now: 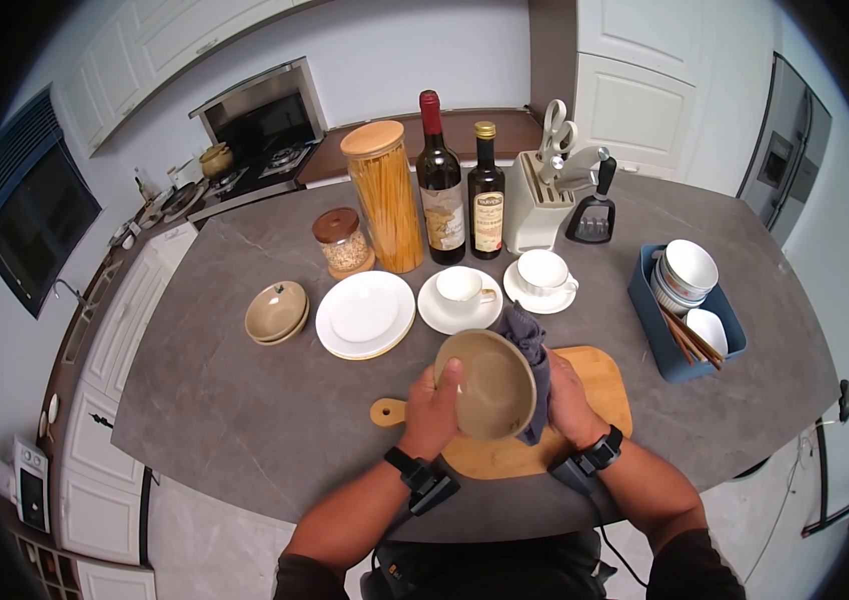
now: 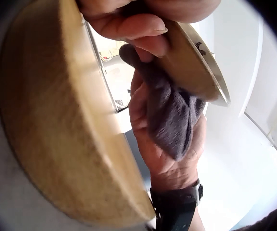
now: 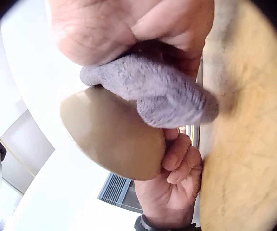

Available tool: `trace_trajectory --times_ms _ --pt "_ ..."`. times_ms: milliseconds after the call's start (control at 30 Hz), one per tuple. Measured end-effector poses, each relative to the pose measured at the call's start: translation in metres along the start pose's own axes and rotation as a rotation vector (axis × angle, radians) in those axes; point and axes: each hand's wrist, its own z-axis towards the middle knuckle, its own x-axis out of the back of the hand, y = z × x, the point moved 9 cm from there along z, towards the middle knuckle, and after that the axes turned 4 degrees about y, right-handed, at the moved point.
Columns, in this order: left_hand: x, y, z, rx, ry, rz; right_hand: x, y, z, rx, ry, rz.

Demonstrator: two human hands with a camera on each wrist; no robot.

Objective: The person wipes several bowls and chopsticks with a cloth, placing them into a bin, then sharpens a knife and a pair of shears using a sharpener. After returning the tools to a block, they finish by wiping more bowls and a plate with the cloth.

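Note:
A tan bowl (image 1: 492, 388) is tilted over the wooden cutting board (image 1: 589, 400), its inside facing the head camera. My left hand (image 1: 431, 412) grips its left side, thumb over the rim and fingers underneath. In my right hand (image 1: 568, 400) a bunched dark grey cloth (image 1: 536, 375) is held against the bowl's right side. The right wrist view shows the cloth (image 3: 153, 91) under the palm, right at the bowl's (image 3: 112, 132) outer wall. From the left wrist, the cloth (image 2: 169, 110) hangs between the bowl and my right palm.
Left of the board stand stacked tan bowls (image 1: 276, 312) and white plates (image 1: 365, 314). Two cups (image 1: 459, 287) on saucers sit beyond the board. Behind them are a pasta jar (image 1: 384, 200), tall bottles (image 1: 442, 190) and a knife block (image 1: 536, 205). A blue bin (image 1: 659, 340) with dishes stands right.

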Motion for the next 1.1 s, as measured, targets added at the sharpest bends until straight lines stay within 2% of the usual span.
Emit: trace_trajectory --times_ms 33,100,133,200,233,300,333,400,533,600,733,833,900,933,1000,1033,1100 --pt "0.002 0.003 0.001 0.0 0.001 0.0 0.002 0.006 0.0 -0.001 -0.001 0.0" --pt "0.012 0.001 0.004 0.147 0.05 0.002 0.0 0.025 -0.001 -0.14 -0.019 0.155" --pt "0.013 0.001 0.004 0.148 0.05 0.003 0.001 0.026 -0.003 -0.141 -0.018 0.156" --pt "0.013 0.002 0.006 0.121 0.036 -0.066 -0.012 0.003 -0.005 0.002 -0.072 0.132" --pt "0.013 0.002 0.007 0.122 0.037 -0.066 -0.014 0.002 -0.007 0.001 -0.072 0.131" --pt "0.005 0.001 0.004 0.179 -0.062 -0.11 -0.013 -0.012 -0.011 0.142 -0.048 0.116" --pt "0.005 0.003 0.003 0.182 -0.06 -0.111 -0.014 -0.014 -0.013 0.139 -0.048 0.115" --pt "-0.007 0.003 -0.003 0.304 -0.182 -0.189 -0.018 -0.026 -0.018 0.238 -0.076 0.028" --pt "-0.013 -0.002 -0.004 0.296 -0.295 -0.278 -0.027 -0.036 -0.022 0.218 -0.056 0.095" --pt "-0.014 -0.003 -0.009 0.382 -0.313 -0.192 -0.031 -0.03 -0.02 0.098 -0.09 0.158" --pt "-0.023 0.005 -0.017 0.341 -0.371 -0.143 -0.031 -0.027 -0.016 -0.022 -0.068 0.147" --pt "-0.018 -0.003 -0.012 0.312 -0.297 -0.183 -0.025 -0.009 -0.013 -0.09 -0.087 0.191" --pt "-0.005 0.001 -0.001 0.185 -0.127 -0.101 -0.024 0.009 -0.015 -0.245 -0.07 0.224" --pt "-0.004 -0.001 0.0 0.184 -0.128 -0.101 -0.024 0.008 -0.016 -0.244 -0.069 0.224" --pt "0.007 0.008 0.006 0.132 0.007 -0.127 -0.031 0.007 -0.02 -0.319 -0.131 0.288" --pt "0.007 0.01 0.006 0.134 -0.004 -0.131 -0.03 0.011 -0.019 -0.314 -0.121 0.284" --pt "0.023 0.01 0.011 0.178 0.11 -0.021 -0.03 0.012 -0.015 -0.229 -0.109 0.342"
